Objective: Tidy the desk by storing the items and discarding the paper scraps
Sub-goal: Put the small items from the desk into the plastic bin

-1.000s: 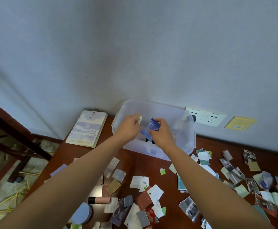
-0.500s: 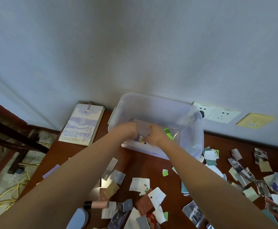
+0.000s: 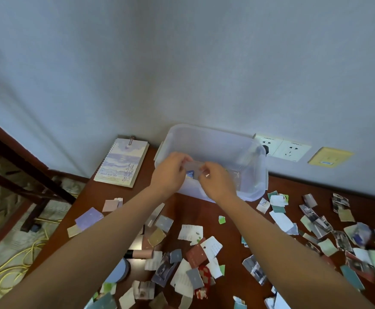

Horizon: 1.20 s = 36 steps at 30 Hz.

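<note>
A clear plastic storage box (image 3: 256, 188) stands against the wall at the back of the brown desk (image 3: 231, 210). Over its front rim, my left hand (image 3: 171, 171) and my right hand (image 3: 216, 180) pinch the two ends of a small translucent grey flat piece (image 3: 194, 166). Just below that piece, inside the box, a small blue item (image 3: 190, 175) shows. The rest of the box's contents are blurred through its walls. Paper scraps (image 3: 191, 233) of many colours lie scattered over the desk on my side of the box.
A spiral notebook (image 3: 122, 162) leans on the wall left of the box. A pink tube (image 3: 141, 254) and a round blue thing (image 3: 118, 269) lie among the scraps. Wall sockets (image 3: 281, 148) and a yellow label (image 3: 329, 157) sit to the right. Yellow cable (image 3: 15, 264) lies on the floor at left.
A second ago my hands held a blue item above the box, then dipped inside it. Now they are at the front rim, pinching the translucent piece, with the blue item below.
</note>
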Motion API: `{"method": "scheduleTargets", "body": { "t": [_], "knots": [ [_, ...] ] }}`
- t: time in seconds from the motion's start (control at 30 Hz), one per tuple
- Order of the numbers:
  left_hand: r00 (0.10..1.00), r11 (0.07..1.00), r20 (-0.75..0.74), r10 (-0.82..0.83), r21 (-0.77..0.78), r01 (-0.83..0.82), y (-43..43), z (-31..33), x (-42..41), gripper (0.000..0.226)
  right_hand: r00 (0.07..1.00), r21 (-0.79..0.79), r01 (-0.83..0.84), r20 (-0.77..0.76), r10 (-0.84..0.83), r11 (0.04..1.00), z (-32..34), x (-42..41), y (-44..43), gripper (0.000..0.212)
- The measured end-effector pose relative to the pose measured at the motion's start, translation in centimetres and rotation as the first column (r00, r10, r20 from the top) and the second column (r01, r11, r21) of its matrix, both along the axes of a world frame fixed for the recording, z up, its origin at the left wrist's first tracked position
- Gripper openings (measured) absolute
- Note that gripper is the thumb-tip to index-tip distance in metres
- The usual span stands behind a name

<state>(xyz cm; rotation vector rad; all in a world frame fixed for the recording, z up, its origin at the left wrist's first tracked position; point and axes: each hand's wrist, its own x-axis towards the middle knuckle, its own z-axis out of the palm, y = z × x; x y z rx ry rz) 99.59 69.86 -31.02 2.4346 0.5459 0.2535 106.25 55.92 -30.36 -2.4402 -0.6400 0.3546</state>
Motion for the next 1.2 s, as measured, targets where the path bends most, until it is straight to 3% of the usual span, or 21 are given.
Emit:
{"method": "scheduleTargets", "body": {
  "t": [0.13, 0.27, 0.63, 0.87, 1.03, 1.2],
  "knots": [
    [0.993, 1.0, 0.116, 0.016, -0.026, -0.013, -1.9, 1.1, -4.4, 0.034, 0.989, 0.084, 0.006, 0.149, -0.019, 0.996, 0.6, -3.7, -2.4, 0.019],
    [0.993, 0.996, 0.107, 0.052, -0.072, -0.045, -4.1, 1.4, -7.9, 0.032, 0.972, 0.12, -0.014, 0.234, -0.015, 0.993, 0.6, -7.2, -4.3, 0.032],
    [0.99, 0.985, -0.073, 0.121, -0.116, -0.128, -7.7, 0.3, -17.3, 0.031, 0.979, -0.08, -0.205, -0.023, 0.204, 0.975, -1.1, -15.1, -8.2, 0.049],
    [0.955, 0.949, -0.176, 0.237, -0.167, -0.266, -10.7, -0.2, -24.0, 0.029, 0.906, -0.041, -0.407, -0.144, 0.398, 0.912, -1.7, -19.3, -10.1, 0.041],
    [0.908, 0.924, -0.335, 0.251, -0.196, -0.327, -13.9, -1.2, -27.9, 0.035, 0.862, -0.013, -0.475, -0.206, 0.463, 0.88, -3.3, -22.5, -11.7, 0.04],
    [0.883, 0.909, -0.393, 0.258, -0.211, -0.36, -16.0, -2.8, -29.7, 0.04, 0.835, -0.02, -0.504, -0.266, 0.481, 0.864, -4.5, -23.7, -13.1, 0.041]
  ]
}}
